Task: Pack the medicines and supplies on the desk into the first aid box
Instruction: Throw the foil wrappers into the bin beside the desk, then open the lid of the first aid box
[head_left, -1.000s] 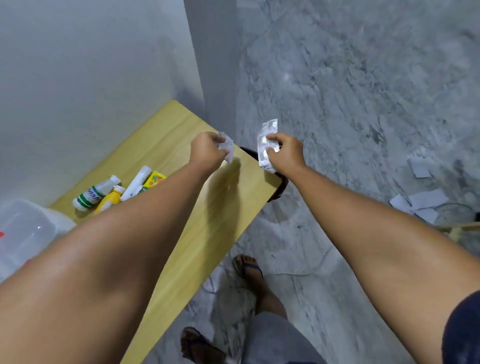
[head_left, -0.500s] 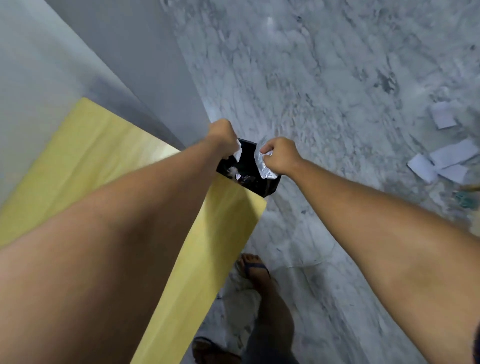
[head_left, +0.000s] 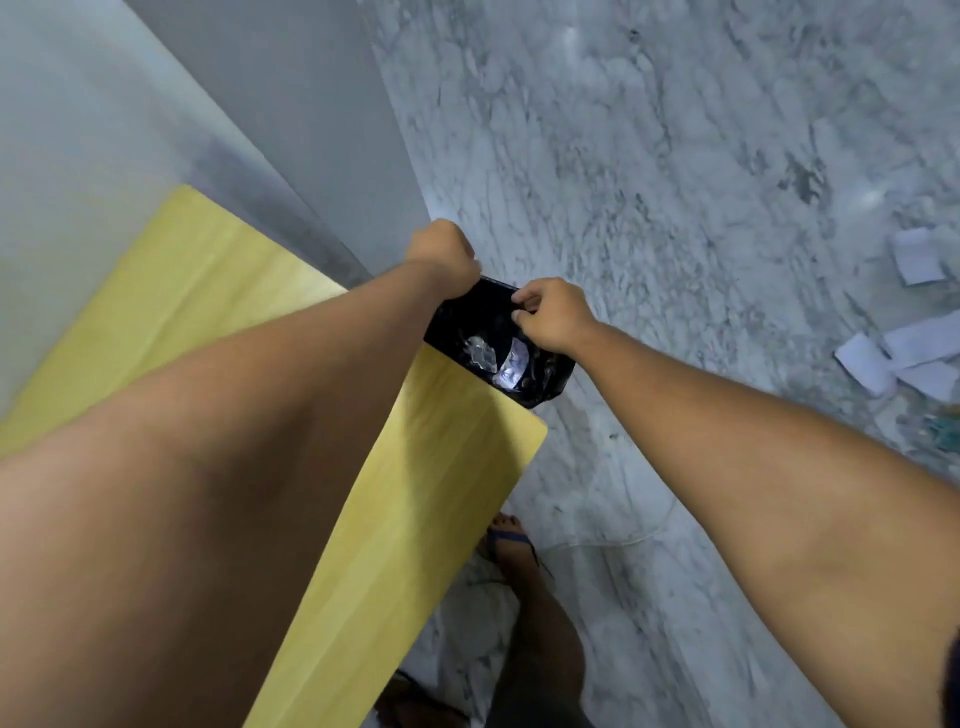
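Observation:
My left hand (head_left: 441, 249) and my right hand (head_left: 553, 317) hover over a black bin (head_left: 545, 389) that stands on the floor just past the far end of the yellow wooden desk (head_left: 441, 467). Both hands have their fingers curled in, and I see nothing in either one. Two crumpled silver foil wrappers (head_left: 480, 351) lie inside the bin, below my right hand. My left forearm covers much of the desk. The first aid box and the medicines are out of view.
A grey wall (head_left: 285, 130) runs along the desk's left side and ends in a corner near the bin. The floor is grey marble (head_left: 675, 182), with white paper scraps (head_left: 883, 358) at the right. My sandalled foot (head_left: 511, 545) stands beside the desk's edge.
The foil wrapper left my right hand and the white scrap left my left hand; both pieces now lie in the bin. My view swung right, away from the medicines.

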